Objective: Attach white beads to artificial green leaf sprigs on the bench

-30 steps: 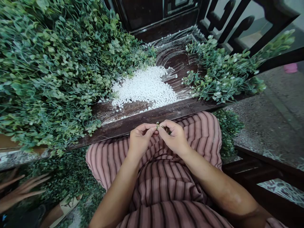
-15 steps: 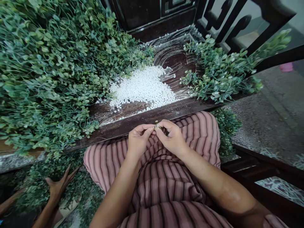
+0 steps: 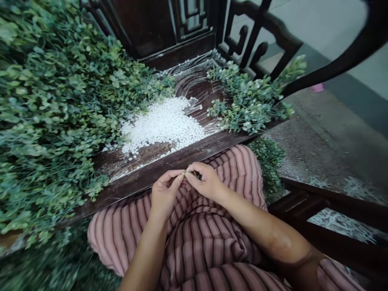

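My left hand and my right hand meet above my lap, close to the front edge of the wooden bench. Both are closed in a pinch, fingertips touching. Between them is a small piece of green sprig, mostly hidden by the fingers. Just beyond my hands a pile of small white beads is spread on the bench seat. To its right lies a bunch of artificial green sprigs, with white dots among the leaves.
A large heap of artificial greenery covers the bench's left side. More foliage is below the bench at right. A carved dark wooden armrest rises at the back right. Dark wooden bars stand at lower right.
The view has swung to the right, so the bench and beads sit further left. My hands remain pinched together. The other person's hand at lower left is out of view.
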Tool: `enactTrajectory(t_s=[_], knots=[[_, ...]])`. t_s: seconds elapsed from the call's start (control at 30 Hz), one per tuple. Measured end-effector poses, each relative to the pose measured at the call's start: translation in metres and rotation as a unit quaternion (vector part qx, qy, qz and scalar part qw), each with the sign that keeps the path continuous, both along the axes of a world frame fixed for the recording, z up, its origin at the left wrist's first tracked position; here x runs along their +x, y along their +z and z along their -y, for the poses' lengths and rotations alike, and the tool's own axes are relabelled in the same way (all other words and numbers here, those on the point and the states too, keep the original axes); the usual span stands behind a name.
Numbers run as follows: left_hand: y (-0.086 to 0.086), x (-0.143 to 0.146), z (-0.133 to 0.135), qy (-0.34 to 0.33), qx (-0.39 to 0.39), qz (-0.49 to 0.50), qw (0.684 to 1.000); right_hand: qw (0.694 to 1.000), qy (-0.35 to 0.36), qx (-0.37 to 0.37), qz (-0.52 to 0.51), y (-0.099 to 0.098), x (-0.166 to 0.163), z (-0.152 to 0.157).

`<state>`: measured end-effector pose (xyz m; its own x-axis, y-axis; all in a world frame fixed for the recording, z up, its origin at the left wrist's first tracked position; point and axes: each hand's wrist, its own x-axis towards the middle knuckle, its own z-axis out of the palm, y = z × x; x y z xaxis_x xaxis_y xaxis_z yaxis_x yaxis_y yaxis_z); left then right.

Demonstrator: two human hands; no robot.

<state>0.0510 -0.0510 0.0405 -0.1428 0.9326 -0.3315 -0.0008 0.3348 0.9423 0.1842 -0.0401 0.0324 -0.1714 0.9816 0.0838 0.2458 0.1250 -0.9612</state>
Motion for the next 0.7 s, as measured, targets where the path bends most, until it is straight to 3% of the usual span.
enactTrajectory(t_s=[0.1, 0.2, 0.33, 0.4, 0.53, 0.57, 0.7], knots=[[-0.005, -0.008, 0.002, 0.027, -0.010, -0.019, 0.999, 0.999, -0.019, -0.007, 0.042, 0.009, 0.033, -0.005], [-0.012, -0.023, 0.002, 0.075, -0.024, -0.028, 0.996, 0.989, -0.076, -0.003, 0.129, 0.024, 0.087, -0.007], [-0.017, -0.035, 0.000, 0.088, -0.022, -0.041, 0.995, 0.937, -0.238, -0.040, 0.252, 0.042, 0.164, 0.003], [-0.017, -0.036, 0.000, 0.084, -0.011, -0.059, 0.995, 0.913, -0.267, -0.048, 0.305, 0.047, 0.188, 0.011], [-0.012, -0.047, -0.009, 0.064, 0.053, -0.149, 0.985, 0.894, -0.271, -0.062, 0.352, 0.043, 0.198, 0.018], [-0.008, -0.055, -0.015, 0.067, 0.085, -0.197, 0.974, 0.905, -0.253, -0.066, 0.334, 0.038, 0.194, 0.017], [0.013, -0.112, -0.045, 0.121, 0.164, -0.449, 0.870, 0.951, -0.150, -0.026, 0.269, 0.024, 0.156, 0.000]])
